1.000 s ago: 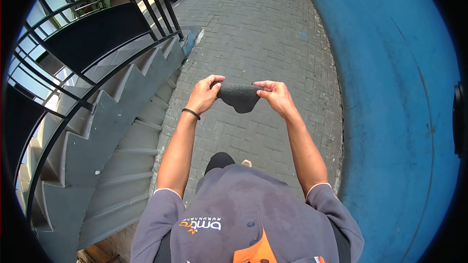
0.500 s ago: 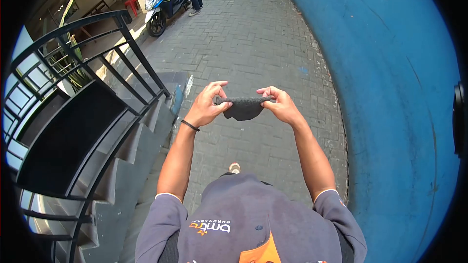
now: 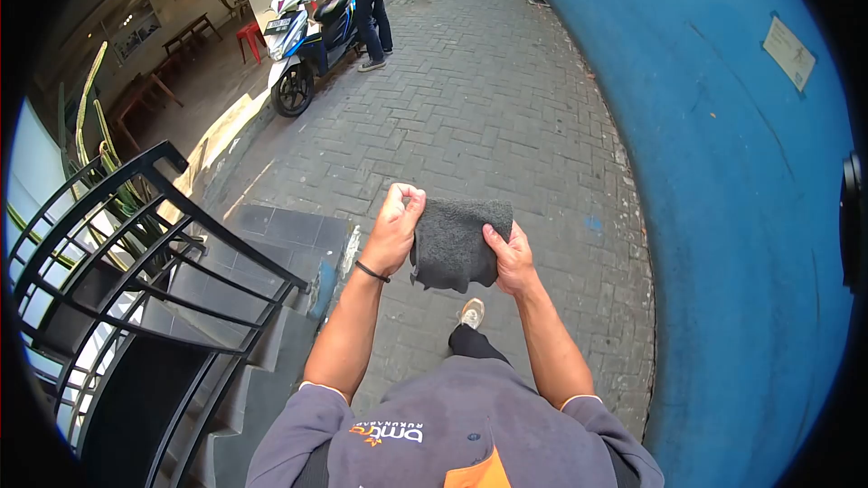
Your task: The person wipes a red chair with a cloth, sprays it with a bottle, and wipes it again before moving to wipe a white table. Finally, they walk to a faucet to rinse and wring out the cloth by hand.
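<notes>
A dark grey piece of cloth [image 3: 455, 242] hangs between my two hands in front of my chest. My left hand [image 3: 396, 228] is closed on its left top corner, with a black band on that wrist. My right hand [image 3: 512, 257] grips the cloth's right edge, thumb on the front. The cloth faces me, roughly square, its lower edge loose. Below it my own foot [image 3: 470, 312] steps on the brick paving [image 3: 470, 108].
A blue wall [image 3: 741, 217] runs along the right. A black railing [image 3: 154, 244] and grey steps stand at the left. Further up the paved lane a parked scooter [image 3: 303, 32] stands beside another person [image 3: 371, 0].
I have walked forward past the stairs. The cloth, earlier stretched flat and edge-on between my fingertips, now hangs turned toward me, and my hands have come lower and closer together.
</notes>
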Demonstrator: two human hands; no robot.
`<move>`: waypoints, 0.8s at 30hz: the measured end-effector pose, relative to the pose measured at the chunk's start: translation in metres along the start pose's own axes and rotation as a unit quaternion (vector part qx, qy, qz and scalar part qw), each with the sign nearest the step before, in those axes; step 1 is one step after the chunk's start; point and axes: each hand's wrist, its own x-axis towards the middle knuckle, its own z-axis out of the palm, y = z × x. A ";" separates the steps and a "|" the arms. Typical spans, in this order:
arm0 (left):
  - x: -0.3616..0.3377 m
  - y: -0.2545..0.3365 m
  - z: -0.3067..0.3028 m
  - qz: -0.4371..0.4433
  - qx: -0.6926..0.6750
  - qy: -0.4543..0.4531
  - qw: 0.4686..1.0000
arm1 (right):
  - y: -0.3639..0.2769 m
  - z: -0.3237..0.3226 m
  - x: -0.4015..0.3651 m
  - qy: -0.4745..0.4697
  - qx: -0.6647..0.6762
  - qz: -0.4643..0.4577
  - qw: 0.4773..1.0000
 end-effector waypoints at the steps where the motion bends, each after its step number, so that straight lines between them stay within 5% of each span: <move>1: 0.032 0.001 0.004 -0.063 -0.106 -0.017 0.992 | -0.013 -0.009 0.040 -0.008 -0.013 -0.006 1.000; 4: 0.121 0.000 0.010 -0.178 -0.366 -0.116 0.906 | -0.051 -0.029 0.151 -0.007 -0.015 0.010 1.000; 7: 0.206 -0.053 -0.003 -0.199 -0.351 -0.091 0.910 | -0.071 -0.054 0.256 -0.009 -0.010 0.052 0.999; 13: 0.405 -0.083 0.006 -0.070 -0.207 0.035 0.975 | -0.086 -0.128 0.447 -0.007 -0.051 0.089 0.995; 19: 0.668 -0.120 -0.004 -0.011 -0.141 -0.029 0.990 | -0.108 -0.234 0.666 0.011 -0.099 0.056 0.993; 22: 0.792 -0.121 0.022 -0.064 -0.226 -0.092 0.968 | -0.124 -0.296 0.766 0.013 -0.031 -0.035 0.999; 23: 0.875 -0.113 0.037 -0.077 -0.259 -0.121 0.955 | -0.145 -0.309 0.813 -0.001 0.186 -0.048 0.981; 24: 0.908 -0.116 0.045 -0.097 -0.260 -0.129 0.952 | -0.147 -0.326 0.836 -0.023 0.188 -0.041 0.981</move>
